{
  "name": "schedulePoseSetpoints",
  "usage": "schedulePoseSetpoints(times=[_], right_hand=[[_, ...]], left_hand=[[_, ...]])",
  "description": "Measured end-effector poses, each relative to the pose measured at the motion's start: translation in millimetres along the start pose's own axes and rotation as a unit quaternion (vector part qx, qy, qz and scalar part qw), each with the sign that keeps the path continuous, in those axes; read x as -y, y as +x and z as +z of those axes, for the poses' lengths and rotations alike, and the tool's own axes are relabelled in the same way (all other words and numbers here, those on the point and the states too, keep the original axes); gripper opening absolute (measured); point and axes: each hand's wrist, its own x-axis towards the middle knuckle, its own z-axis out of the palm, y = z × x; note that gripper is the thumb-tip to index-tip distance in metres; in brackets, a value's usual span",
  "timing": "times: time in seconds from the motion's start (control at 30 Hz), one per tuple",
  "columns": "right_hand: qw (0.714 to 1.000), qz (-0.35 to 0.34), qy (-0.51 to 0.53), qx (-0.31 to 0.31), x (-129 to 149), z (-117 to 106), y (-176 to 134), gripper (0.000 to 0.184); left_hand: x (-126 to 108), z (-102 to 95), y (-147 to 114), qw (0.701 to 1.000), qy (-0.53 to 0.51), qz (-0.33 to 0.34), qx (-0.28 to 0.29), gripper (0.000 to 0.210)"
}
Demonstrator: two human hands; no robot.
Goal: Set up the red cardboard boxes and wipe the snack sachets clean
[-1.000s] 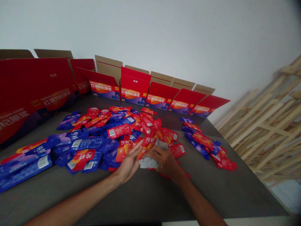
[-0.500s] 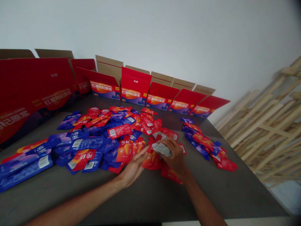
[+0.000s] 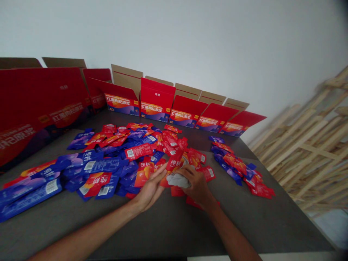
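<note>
My left hand [image 3: 150, 190] grips a red sachet [image 3: 174, 164] by its left edge, with the orange-printed front turned up. My right hand [image 3: 197, 183] is closed around a crumpled grey-white cloth [image 3: 178, 180], which lies against the lower right of that sachet. Both hands are just above the table, near the front of a loose heap. Red sachets [image 3: 141, 150] and blue sachets [image 3: 104, 165] overlap in this heap to the left and behind. More red sachets [image 3: 208, 173] lie under and beside my right hand, partly hidden by it.
Open red cartons [image 3: 154, 107] stand in a row along the wall, and larger red cartons [image 3: 40, 108] stand at the left. A separate row of mixed sachets [image 3: 236, 163] lies on the dark table [image 3: 163, 232] at the right. Wooden slats [image 3: 310, 148] lean beyond the table's right edge.
A red sachet is now raised in my left hand. My right hand has brought the cloth slightly down and left, onto the sachet's face. The cartons and the heap look the same.
</note>
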Motion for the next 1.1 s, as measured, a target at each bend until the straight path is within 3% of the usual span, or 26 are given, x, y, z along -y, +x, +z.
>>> schedulePoseSetpoints(times=[0.3,0.4,0.6,0.7,0.87,1.0,1.1], right_hand=[[0.987,0.131,0.041,-0.082,-6.0,-3.8,3.3,0.031],[0.976,0.169,0.096,-0.094,-4.7,-4.0,7.1,0.031],[0.941,0.272,0.201,-0.026,-8.3,-16.1,11.0,0.030],[0.934,0.290,0.207,0.013,-14.5,-27.0,11.0,0.031],[0.916,0.339,0.215,-0.017,-31.8,-57.2,11.0,0.038],[0.850,0.433,0.270,-0.132,-60.5,-100.0,17.2,0.038],[0.805,0.478,0.286,-0.204,-97.8,-136.7,28.9,0.033]], left_hand=[[3.5,-6.6,-1.0,0.996,0.048,-0.056,-0.049,0.061],[1.6,-4.9,-1.5,0.998,0.040,-0.047,-0.034,0.060],[9.6,-11.3,2.2,0.999,0.019,-0.047,-0.018,0.059],[12.7,-11.6,1.9,0.998,0.020,-0.053,0.001,0.052],[9.0,-5.0,0.1,0.995,0.078,-0.024,0.056,0.042],[9.4,-4.5,-0.3,0.992,0.070,-0.036,0.096,0.045],[14.1,-7.7,-1.3,0.991,0.074,-0.046,0.105,0.044]])
